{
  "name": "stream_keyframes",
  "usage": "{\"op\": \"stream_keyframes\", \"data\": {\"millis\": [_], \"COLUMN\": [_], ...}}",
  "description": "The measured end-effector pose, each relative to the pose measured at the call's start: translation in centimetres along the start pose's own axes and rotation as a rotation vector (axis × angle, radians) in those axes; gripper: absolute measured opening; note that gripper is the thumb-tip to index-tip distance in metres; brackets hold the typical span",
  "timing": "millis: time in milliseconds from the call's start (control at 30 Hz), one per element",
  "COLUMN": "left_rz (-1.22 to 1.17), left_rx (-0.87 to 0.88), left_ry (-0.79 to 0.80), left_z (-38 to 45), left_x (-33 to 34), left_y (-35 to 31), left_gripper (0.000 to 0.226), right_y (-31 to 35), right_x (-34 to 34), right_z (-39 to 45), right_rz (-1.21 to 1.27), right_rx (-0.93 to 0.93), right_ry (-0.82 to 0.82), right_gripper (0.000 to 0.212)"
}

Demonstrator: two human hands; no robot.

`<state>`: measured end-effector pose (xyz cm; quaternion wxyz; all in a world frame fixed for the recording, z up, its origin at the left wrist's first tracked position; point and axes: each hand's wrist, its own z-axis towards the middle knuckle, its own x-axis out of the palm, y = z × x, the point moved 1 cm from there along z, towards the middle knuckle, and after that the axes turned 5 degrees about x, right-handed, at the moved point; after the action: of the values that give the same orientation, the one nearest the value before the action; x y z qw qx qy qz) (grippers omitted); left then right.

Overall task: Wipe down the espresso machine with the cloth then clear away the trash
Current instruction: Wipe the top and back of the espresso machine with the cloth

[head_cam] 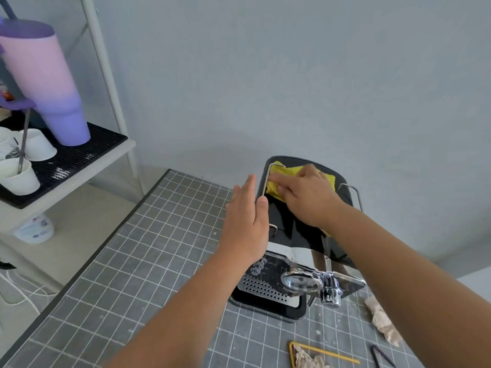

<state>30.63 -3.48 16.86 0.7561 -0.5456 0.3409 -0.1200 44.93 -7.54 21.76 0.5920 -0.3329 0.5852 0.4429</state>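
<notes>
On the shelf [79, 179] at far left a purple tumbler [45, 83] is standing on a black mat [87, 152] beside white cups [20, 176], and a bottle [34, 229] is sitting underneath. My left hand [247, 216] is reaching out flat, fingers straight, its thumb touching the left edge of the espresso machine [295, 235], which is standing on the gridded worktop [138, 274]. My right hand [305, 195] is pressing the yellow cloth [279, 179] onto the machine's black top, fingers extended over it near the left rail. The cloth is lying bunched under my palm at the back of the top. On the worktop at lower right, crumpled paper trash [382, 322] is lying beside the machine, with more scraps on a small yellow-edged tray [295, 349] near the front and a dark clip [380, 354] just beside it.
</notes>
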Motion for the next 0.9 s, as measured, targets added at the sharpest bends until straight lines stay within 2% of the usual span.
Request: {"op": "stream_keyframes", "data": {"millis": [133,300,433,533,733,900], "left_rz": [0.0,-0.021,-0.039,-0.045,-0.033,-0.033], "left_rx": [0.042,0.046,0.041,0.032,0.041,0.045], "left_ry": [-0.009,-0.007,-0.002,-0.007,-0.014,-0.03], "left_z": [0.0,0.1,0.2,0.2,-0.1,-0.3], "left_x": [0.0,0.1,0.1,0.1,0.0,-0.3], "left_y": [0.1,0.2,0.1,0.3,0.4,0.2], "left_gripper": [0.05,0.05,0.049,0.049,0.05,0.053], "right_y": [0.9,0.8,1.1,1.1,1.7,3.3], "right_x": [0.7,0.1,0.1,0.4,0.2,-0.6], "right_z": [0.9,-3.4,-0.7,1.3,-3.3,-10.6], "right_rz": [-0.01,0.096,-0.062,-0.08,0.092,0.404], "right_rx": [0.042,-0.073,0.013,0.09,0.155,0.215], "right_ry": [0.0,0.01,0.024,0.042,0.022,0.001], "right_gripper": [0.038,0.039,0.037,0.04,0.038,0.038]}}
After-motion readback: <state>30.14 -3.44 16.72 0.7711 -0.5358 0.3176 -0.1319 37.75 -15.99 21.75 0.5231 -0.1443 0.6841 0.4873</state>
